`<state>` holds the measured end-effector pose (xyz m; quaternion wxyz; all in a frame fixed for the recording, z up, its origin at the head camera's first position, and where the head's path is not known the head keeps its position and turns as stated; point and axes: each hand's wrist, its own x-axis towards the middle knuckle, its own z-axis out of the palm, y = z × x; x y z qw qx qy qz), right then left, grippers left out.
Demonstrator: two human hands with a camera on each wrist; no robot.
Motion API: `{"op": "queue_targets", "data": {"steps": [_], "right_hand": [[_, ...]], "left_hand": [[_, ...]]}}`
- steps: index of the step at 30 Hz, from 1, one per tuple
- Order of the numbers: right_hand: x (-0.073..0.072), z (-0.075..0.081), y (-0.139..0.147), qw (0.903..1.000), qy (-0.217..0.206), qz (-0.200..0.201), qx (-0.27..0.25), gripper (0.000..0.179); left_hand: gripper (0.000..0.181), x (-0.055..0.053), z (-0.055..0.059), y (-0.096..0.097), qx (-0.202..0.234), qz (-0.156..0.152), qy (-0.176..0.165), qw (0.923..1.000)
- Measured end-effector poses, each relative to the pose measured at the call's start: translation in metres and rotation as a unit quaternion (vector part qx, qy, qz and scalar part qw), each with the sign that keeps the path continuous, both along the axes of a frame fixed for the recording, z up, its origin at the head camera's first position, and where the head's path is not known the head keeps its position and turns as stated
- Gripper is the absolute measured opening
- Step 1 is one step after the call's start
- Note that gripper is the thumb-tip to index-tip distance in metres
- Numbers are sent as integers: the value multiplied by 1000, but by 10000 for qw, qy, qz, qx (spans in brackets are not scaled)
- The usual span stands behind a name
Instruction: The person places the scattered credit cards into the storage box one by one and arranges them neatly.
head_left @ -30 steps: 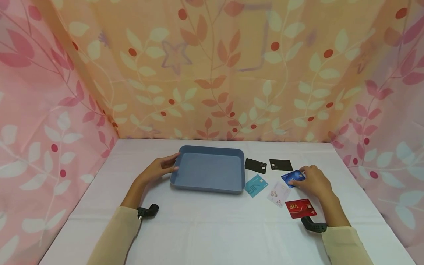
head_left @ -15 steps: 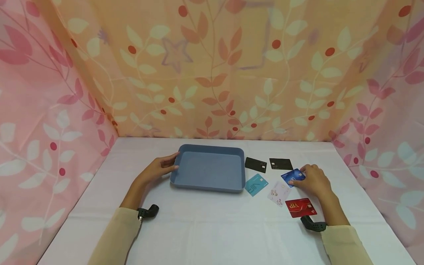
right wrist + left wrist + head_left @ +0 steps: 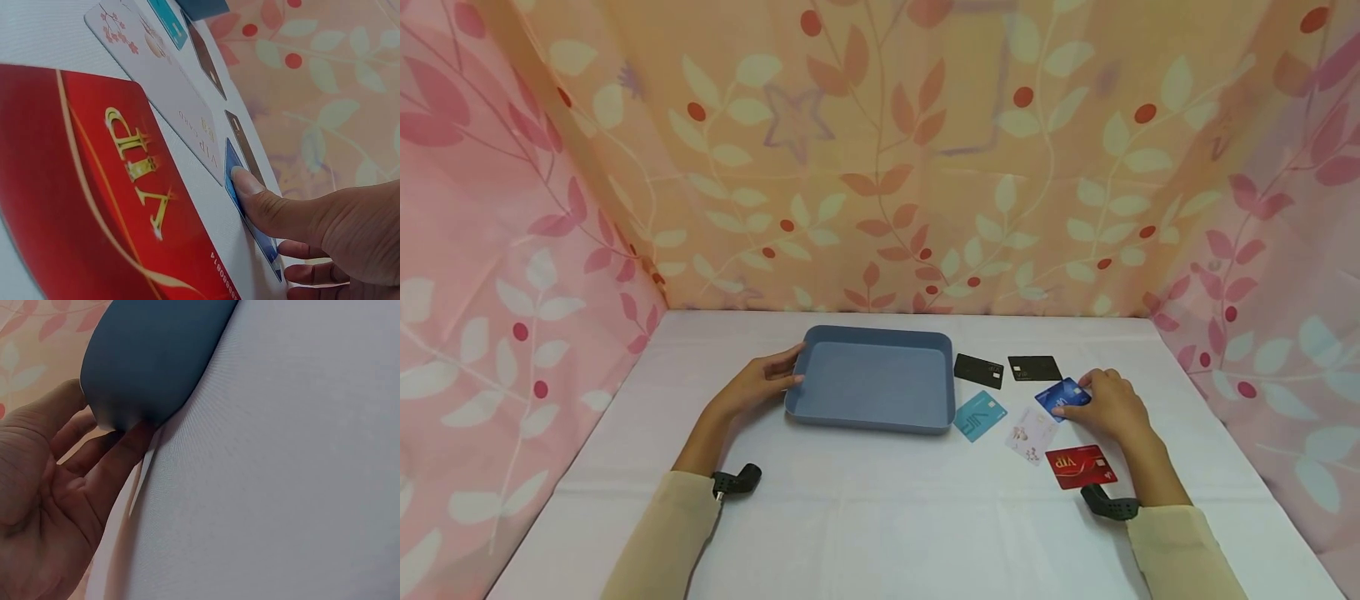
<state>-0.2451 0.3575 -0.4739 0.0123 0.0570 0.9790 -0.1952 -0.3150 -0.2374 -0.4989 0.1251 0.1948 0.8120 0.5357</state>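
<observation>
My right hand (image 3: 1108,406) pinches a blue plastic card (image 3: 1051,400) low over the white cloth, its thumb on the near edge and fingers at the far one. In the right wrist view the thumb (image 3: 269,203) lies on the card's face (image 3: 240,212). At the left end of a shallow blue-grey tray (image 3: 872,383), my left hand (image 3: 752,387) grips the side wall with thumb and fingertips. The left wrist view shows those fingers (image 3: 119,462) against the tray's outer corner (image 3: 156,356). The tray holds nothing.
Near the right hand lie a red VIP card (image 3: 1081,467), a white flowered card (image 3: 1032,435), a teal card (image 3: 981,416) and two black cards, one (image 3: 978,371) beside the tray, another (image 3: 1034,367) farther right. Patterned curtains (image 3: 880,167) enclose the white table on three sides.
Almost nothing moves: both hands keep their holds on the tray and the blue card, and the head view shifts slightly.
</observation>
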Motion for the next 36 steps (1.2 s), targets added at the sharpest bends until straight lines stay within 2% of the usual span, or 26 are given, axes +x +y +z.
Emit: {"op": "queue_targets", "data": {"steps": [10,15,19,25,36], "right_hand": [[-3,1,-1,10000,-25,23,6,85],[-6,-1,-3,10000,-73,44,-41,84],[-7,-3,-3,9999,-139,44,-86,83],[-6,-2,-2,9997,-213,95,-76,88],[2,0,-5,9998,-140,-32,127,88]], "left_hand": [[76,1,3,-2,40,-114,-51,9999],[73,0,-3,-10,108,-80,-301,9995],[71,-3,-7,-14,330,-126,-476,9982],[72,-5,-9,-16,419,-243,-416,9980],[70,-5,-15,-10,588,-219,-482,9969]]}}
